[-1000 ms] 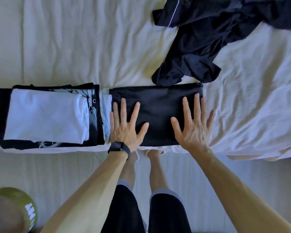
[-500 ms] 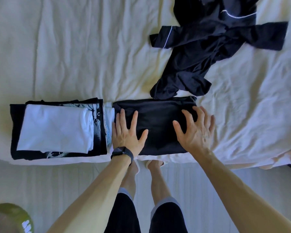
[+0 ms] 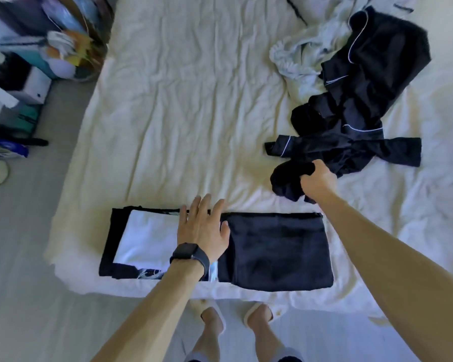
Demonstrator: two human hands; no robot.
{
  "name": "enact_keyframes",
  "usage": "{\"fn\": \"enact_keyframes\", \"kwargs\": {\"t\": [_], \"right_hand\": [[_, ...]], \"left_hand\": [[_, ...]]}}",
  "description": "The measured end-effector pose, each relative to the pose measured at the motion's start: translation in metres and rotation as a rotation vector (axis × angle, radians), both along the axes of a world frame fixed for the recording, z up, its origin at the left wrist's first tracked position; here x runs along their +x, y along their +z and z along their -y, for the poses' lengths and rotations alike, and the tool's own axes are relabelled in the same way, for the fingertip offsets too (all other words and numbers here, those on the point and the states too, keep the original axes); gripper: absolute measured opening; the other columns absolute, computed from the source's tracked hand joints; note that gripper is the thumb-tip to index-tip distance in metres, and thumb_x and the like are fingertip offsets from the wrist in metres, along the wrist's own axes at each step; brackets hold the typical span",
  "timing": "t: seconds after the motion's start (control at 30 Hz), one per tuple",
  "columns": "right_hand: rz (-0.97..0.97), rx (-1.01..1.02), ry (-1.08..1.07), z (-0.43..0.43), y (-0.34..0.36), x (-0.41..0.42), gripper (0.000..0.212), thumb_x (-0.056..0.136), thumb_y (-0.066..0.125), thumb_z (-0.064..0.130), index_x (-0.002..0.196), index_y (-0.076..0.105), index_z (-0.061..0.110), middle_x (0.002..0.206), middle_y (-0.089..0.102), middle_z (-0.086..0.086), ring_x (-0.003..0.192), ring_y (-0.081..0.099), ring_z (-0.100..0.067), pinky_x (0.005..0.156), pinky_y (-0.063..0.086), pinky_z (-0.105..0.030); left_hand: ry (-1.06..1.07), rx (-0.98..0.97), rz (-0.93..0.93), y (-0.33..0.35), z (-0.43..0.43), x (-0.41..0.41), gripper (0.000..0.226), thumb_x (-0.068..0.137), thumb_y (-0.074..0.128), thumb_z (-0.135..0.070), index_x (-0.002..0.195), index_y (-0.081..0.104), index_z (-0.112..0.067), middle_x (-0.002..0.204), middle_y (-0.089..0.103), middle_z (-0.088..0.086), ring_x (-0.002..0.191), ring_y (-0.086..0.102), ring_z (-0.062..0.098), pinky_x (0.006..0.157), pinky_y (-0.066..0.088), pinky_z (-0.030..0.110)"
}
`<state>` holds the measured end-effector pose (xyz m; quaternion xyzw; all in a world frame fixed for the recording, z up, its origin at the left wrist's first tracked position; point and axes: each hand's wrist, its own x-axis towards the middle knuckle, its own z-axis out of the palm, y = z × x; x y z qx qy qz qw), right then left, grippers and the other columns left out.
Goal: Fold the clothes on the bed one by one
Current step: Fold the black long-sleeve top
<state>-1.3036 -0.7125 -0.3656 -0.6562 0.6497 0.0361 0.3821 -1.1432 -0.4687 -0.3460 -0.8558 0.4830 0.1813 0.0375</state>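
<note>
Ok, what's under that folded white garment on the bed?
A folded black printed garment, its edges showing around the white garment. The left hand covers the stack's right edge; anything lower is hidden.

Near the front edge of the wrinkled cream bed sheet (image 3: 181, 113), the flat folded black garment (image 3: 277, 252) lies just right of the white-topped folded stack (image 3: 147, 239), with my left hand (image 3: 202, 228) over their border. Behind and to the right, my right hand (image 3: 318, 181) grips the near end of the crumpled dark white-piped clothing heap (image 3: 364, 105).

Right grip (image 3: 318, 182) is off the folded dark garment (image 3: 277, 249), now clutching the crumpled dark garment (image 3: 288, 181) just ahead of it. Left grip (image 3: 203, 228) has slid left, fingers straight, over the folded stack (image 3: 147, 236).
</note>
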Motion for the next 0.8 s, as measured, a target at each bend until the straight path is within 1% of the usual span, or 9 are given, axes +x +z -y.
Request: {"fn": "enact_keyframes", "kwargs": {"t": [0.13,0.27,0.37,0.47,0.53,0.63,0.67,0.73,0.8], "right_hand": [[0.337,-0.109,-0.241,-0.023,0.082,0.041,0.036,0.096,0.05,0.008,0.13,0.051,0.018,0.114,0.06,-0.008,0.097,0.058,-0.027,0.086,0.057,-0.044],[0.671,-0.113,-0.296,-0.062,0.157,0.092,0.024,0.092,0.052,0.001,0.106,0.056,0.021,0.107,0.063,-0.004,0.105,0.065,-0.03,0.084,0.061,-0.053],[0.849,-0.103,-0.301,-0.097,0.204,0.13,0.025,0.096,0.052,-0.002,0.107,0.058,0.02,0.109,0.064,-0.006,0.106,0.066,-0.028,0.083,0.062,-0.05],[1.017,0.006,-0.338,-0.13,0.254,0.164,0.024,0.1,0.054,0.0,0.11,0.06,0.021,0.123,0.063,-0.009,0.11,0.066,-0.028,0.083,0.062,-0.047],[1.106,0.071,-0.36,-0.151,0.293,0.188,0.026,0.102,0.053,0.001,0.107,0.061,0.025,0.126,0.063,-0.01,0.111,0.066,-0.029,0.081,0.062,-0.044],[1.199,0.181,-0.32,-0.183,0.348,0.229,0.028,0.102,0.054,0.001,0.122,0.061,0.02,0.122,0.068,-0.011,0.106,0.071,-0.031,0.086,0.061,-0.05],[1.218,0.208,-0.286,-0.192,0.365,0.244,0.03,0.102,0.054,0.002,0.125,0.06,0.019,0.121,0.07,-0.012,0.104,0.072,-0.03,0.088,0.06,-0.051],[1.249,0.239,-0.206,-0.208,0.398,0.275,0.03,0.102,0.053,0.003,0.128,0.061,0.018,0.119,0.072,-0.011,0.102,0.073,-0.028,0.089,0.06,-0.053],[1.255,0.231,-0.107,-0.223,0.425,0.306,0.029,0.102,0.054,0.005,0.127,0.062,0.018,0.112,0.073,-0.008,0.101,0.074,-0.027,0.085,0.061,-0.051]], "left_hand": [[-0.025,0.151,-0.192,0.017,-0.038,0.052,0.054,0.102,0.039,-0.043,0.154,0.029,-0.033,0.162,0.025,0.003,0.148,0.025,0.023,0.117,0.029,0.042],[-0.23,0.245,-0.232,0.013,-0.073,0.087,0.065,0.104,0.04,-0.037,0.159,0.007,-0.04,0.168,0.005,-0.001,0.154,0.004,0.02,0.121,0.017,0.051],[-0.197,0.104,-0.296,0.011,-0.085,0.101,0.063,0.101,0.046,-0.036,0.158,0.018,-0.036,0.166,0.015,0.002,0.152,0.014,0.02,0.12,0.021,0.042],[-0.082,-0.067,-0.432,0.045,-0.085,0.125,0.068,0.098,0.055,-0.041,0.157,0.024,-0.028,0.163,0.025,0.005,0.149,0.024,0.021,0.12,0.023,0.033],[0.018,-0.229,-0.527,0.095,-0.079,0.156,0.077,0.095,0.061,-0.043,0.158,0.022,-0.023,0.162,0.027,0.006,0.149,0.025,0.021,0.119,0.024,0.031],[0.183,-0.53,-0.663,0.201,-0.073,0.214,0.095,0.084,0.074,-0.049,0.158,0.019,-0.026,0.154,0.034,0.0,0.142,0.035,0.016,0.113,0.033,0.031],[0.191,-0.607,-0.683,0.239,-0.072,0.235,0.095,0.081,0.076,-0.05,0.157,0.024,-0.028,0.149,0.04,-0.005,0.136,0.04,0.012,0.112,0.036,0.033],[0.138,-0.699,-0.659,0.304,-0.075,0.279,0.065,0.082,0.076,-0.045,0.138,0.051,-0.025,0.129,0.059,-0.009,0.117,0.058,0.008,0.101,0.05,0.036],[0.108,-0.643,-0.51,0.353,-0.086,0.32,0.032,0.088,0.072,-0.038,0.113,0.062,-0.021,0.106,0.067,-0.007,0.096,0.065,0.015,0.081,0.052,0.034]]}}
